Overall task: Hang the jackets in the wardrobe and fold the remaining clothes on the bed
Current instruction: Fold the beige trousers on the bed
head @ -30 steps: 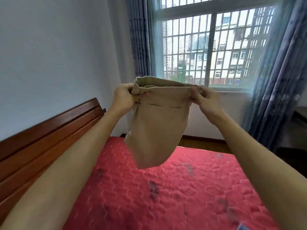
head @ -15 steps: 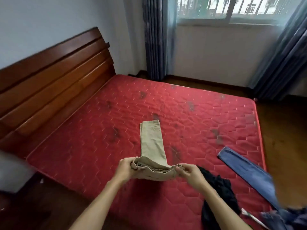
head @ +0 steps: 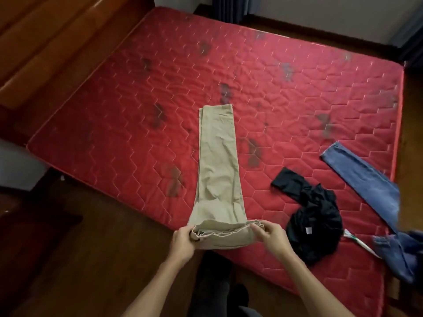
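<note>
Bed seen from above, left to right. A wooden headboard (head: 45,53) fills the upper left, touching the head edge of the red quilted mattress (head: 137,138). The mattress's near edge runs on a slant from the middle left down to the lower right, with dark wood floor (head: 91,259) beside it. The left half of the mattress and its far half are bare, with dark blotches on the quilting.

Beige trousers (head: 217,168) lie flat near the centre, legs stacked. The hems point to the far side and the waistband reaches past the near edge, over the floor.

The left hand (head: 183,242) grips the left end of the waistband, its fingers curled round the bunched cloth. The right hand (head: 271,236) pinches the right end, thumb on top and fingers curled beneath. Both hands hold the waistband just off the mattress edge.

To the right, well apart from the trousers, a crumpled black garment (head: 315,225) lies near the near edge, one narrow part stretched out toward the centre. Just beside it, blue jeans (head: 361,179) lie close to the foot edge, one leg laid out straight and the rest bunched at the frame's right border. The floor (head: 412,110) runs past that edge.
</note>
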`<state>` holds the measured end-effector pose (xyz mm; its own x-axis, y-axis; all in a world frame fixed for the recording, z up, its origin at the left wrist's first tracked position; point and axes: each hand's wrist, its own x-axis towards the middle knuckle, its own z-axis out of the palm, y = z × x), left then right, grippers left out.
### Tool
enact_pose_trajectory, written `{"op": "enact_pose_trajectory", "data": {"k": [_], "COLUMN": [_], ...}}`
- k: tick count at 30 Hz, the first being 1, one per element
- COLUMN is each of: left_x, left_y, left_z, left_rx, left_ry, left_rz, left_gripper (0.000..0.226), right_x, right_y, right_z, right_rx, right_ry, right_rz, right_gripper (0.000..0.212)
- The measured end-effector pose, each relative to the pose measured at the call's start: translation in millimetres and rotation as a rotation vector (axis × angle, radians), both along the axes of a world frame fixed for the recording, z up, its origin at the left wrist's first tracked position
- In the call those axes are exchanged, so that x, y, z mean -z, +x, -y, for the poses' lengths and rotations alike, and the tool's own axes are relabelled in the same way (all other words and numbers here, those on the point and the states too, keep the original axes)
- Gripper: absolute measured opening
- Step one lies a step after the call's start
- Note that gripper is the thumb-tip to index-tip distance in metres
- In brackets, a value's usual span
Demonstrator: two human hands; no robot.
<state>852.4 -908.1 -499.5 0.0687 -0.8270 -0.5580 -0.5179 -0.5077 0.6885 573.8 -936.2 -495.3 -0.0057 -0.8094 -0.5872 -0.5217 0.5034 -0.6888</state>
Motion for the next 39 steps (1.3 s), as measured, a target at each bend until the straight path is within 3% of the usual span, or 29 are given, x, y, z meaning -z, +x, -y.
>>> {"op": "enact_pose_trajectory", "data": {"k": [3, 8, 13, 15, 18, 21, 24, 30, 34, 39], "left_x": [27, 116, 197, 219, 235, 239, 247, 251, 248, 223], "left_y": [2, 14, 26, 32, 32, 27, 27, 31, 30, 16], "left_z": [56, 134, 169, 170, 157, 133, 98, 34, -14, -87], "left_rx": [-0.061, -0.095, -0.115, -0.059, -0.036, -0.160, -0.156, -0.172, -0.175, -0.090], "left_ry": [-0.033, 0.008, 0.096, 0.176, 0.314, 0.339, 0.416, 0.429, 0.477, 0.508], "left_rz": [-0.022, -0.036, 0.057, 0.114, 0.163, 0.127, 0.202, 0.173, 0.109, 0.162], "left_gripper": [0.049, 0.030, 0.044, 0.060, 0.103, 0.116, 0.107, 0.077, 0.070, 0.056], "right_x": [35, 111, 182, 202, 223, 236, 240, 229, 222, 200], "right_y": [12, 32, 41, 41, 38, 38, 44, 42, 36, 23], "right_z": [53, 128, 160, 160, 149, 122, 86, 27, -19, -96], "right_rx": [0.023, 0.036, 0.011, -0.001, -0.045, -0.124, -0.023, 0.089, -0.009, 0.135], "right_ry": [-0.023, 0.022, 0.138, 0.183, 0.316, 0.456, 0.488, 0.458, 0.466, 0.443], "right_rz": [-0.069, -0.078, -0.082, -0.133, -0.225, -0.337, -0.364, -0.277, -0.247, -0.141], "right_gripper": [0.028, 0.004, 0.023, 0.025, 0.032, 0.046, 0.065, 0.068, 0.048, 0.041]}}
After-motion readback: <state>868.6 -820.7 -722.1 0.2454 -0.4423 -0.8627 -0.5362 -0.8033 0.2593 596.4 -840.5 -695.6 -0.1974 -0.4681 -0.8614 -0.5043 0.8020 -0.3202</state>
